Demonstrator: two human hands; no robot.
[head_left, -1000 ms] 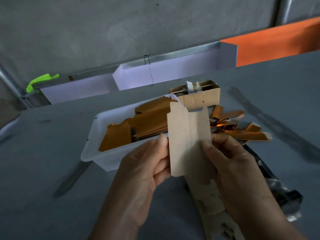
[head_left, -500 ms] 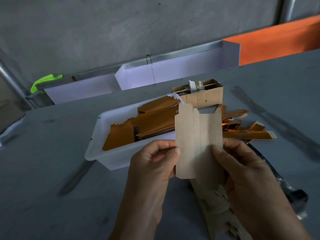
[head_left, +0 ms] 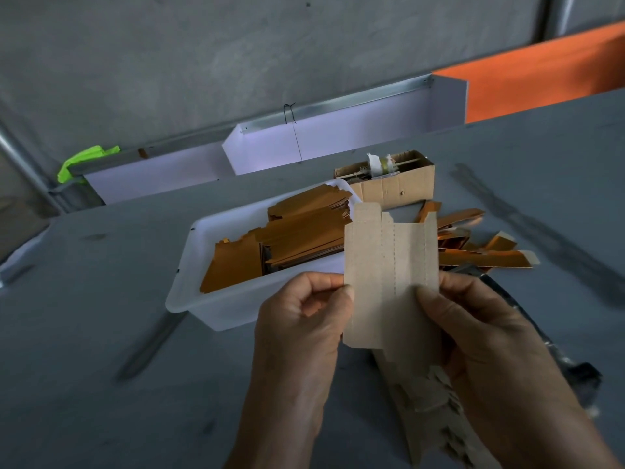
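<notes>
Matt brown cardboard blank (head_left: 389, 279), glossy orange card strips (head_left: 304, 238), smooth white plastic tub (head_left: 216, 299)

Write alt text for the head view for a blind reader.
A left hand and a right hand hold a flat cardboard blank by its side edges above a grey table. Behind it, a white tub holds orange card pieces.

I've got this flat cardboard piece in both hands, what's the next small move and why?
Probably fold the left panel inward along a dashed crease. The cardboard blank is unfolded and flat, dashed creases run down its length, the left hand pinches its left edge and the right hand grips its right side.
</notes>
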